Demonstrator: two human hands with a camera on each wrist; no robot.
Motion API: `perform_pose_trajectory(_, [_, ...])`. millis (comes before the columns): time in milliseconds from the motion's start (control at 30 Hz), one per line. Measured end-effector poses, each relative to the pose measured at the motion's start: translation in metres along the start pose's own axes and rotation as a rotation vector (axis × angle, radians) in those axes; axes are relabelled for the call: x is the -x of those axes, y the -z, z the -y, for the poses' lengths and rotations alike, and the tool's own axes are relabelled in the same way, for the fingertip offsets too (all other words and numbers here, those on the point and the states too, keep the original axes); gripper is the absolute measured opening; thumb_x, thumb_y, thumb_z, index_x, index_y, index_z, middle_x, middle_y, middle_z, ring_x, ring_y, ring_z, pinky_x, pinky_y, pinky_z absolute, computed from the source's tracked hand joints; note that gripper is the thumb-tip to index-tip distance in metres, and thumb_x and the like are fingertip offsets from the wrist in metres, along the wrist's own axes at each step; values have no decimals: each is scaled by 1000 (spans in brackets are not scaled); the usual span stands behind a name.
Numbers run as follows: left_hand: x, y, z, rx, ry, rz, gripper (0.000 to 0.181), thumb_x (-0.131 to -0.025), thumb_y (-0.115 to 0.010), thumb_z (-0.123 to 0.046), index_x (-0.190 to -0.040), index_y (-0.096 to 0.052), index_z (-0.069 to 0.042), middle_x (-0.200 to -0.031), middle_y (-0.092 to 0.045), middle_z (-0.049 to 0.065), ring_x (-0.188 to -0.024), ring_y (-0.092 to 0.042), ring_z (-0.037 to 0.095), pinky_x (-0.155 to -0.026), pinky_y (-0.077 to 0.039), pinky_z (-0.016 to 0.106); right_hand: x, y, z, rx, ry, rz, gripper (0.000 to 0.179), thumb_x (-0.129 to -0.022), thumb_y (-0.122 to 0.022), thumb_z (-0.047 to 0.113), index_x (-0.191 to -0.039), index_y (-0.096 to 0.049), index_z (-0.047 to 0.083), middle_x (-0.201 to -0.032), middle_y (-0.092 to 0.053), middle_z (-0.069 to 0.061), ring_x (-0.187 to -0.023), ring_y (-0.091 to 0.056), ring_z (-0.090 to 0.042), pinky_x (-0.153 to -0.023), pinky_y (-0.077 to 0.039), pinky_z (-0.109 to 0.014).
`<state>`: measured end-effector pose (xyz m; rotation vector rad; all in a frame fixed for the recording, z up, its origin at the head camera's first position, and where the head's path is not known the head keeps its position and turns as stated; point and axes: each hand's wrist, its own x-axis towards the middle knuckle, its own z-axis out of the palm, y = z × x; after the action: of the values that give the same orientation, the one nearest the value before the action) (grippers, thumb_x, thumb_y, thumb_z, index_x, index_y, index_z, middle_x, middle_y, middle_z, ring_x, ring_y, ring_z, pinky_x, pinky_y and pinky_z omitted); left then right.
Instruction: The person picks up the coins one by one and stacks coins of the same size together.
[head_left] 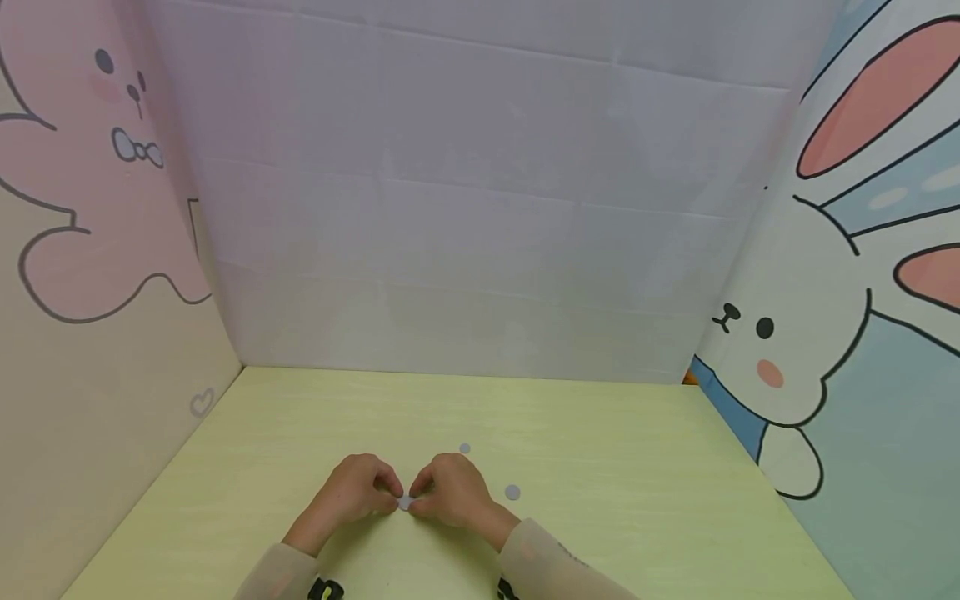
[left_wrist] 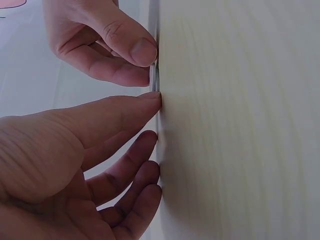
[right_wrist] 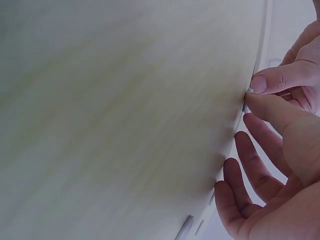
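A small flat grey disc (head_left: 405,503) lies at the front middle of the table, between both hands. My left hand (head_left: 362,489) pinches its left edge with thumb and fingertips. From the other side, my right hand (head_left: 453,492) holds its right edge the same way. Seen from the left wrist, the disc (left_wrist: 157,79) is a thin edge between the two thumbs, low against the table. The fingers hide much of it. In the right wrist view the right hand's remaining fingers (right_wrist: 254,165) are spread, with their tips close to the table surface.
Two more grey discs lie on the pale yellow table (head_left: 637,500): one (head_left: 465,448) behind the right hand, another (head_left: 512,492) to its right. A white wall sheet (head_left: 480,250) closes off the back, and panels with cartoon animals (head_left: 795,350) stand at both sides.
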<state>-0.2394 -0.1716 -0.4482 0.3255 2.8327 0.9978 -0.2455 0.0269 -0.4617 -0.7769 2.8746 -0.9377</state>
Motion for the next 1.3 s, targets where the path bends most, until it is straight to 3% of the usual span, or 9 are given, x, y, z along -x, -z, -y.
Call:
perform_pose_trajectory(233, [0,1,1,9,-5,8,14,-77,-90,-1,-81,-80,-11,-83,-71,-5,-75,-58,14,-67,-50,33,-1,-2,0,4,12,-6,8,-82,-93,22,-87,-86,19,-89,-77,16,-87,-63,1,-76,-49,-19])
perform_pose_trajectory(467, [1,1,2,27,-19,17,16,-77,-89,-1,-79,-79,-13,-82,-71,-4,-75,-58,14,-65,-50,33,-2,-2,0,32,23,-22,7,-82,-91,24,-85,-86,19,-82,-74,17,-77,-55,4,-70,-45,-18])
perform_pose_trajectory(1300, [0,1,2,10,-9,11,17,-77,-89,0,-78,-78,-14,-82,-71,-4,-77,-58,14,-69,-51,34,-2,-3,1,42,21,-27,8,-81,-91,23,-86,-86,19,-81,-75,17,-77,-55,4,-69,-45,-17])
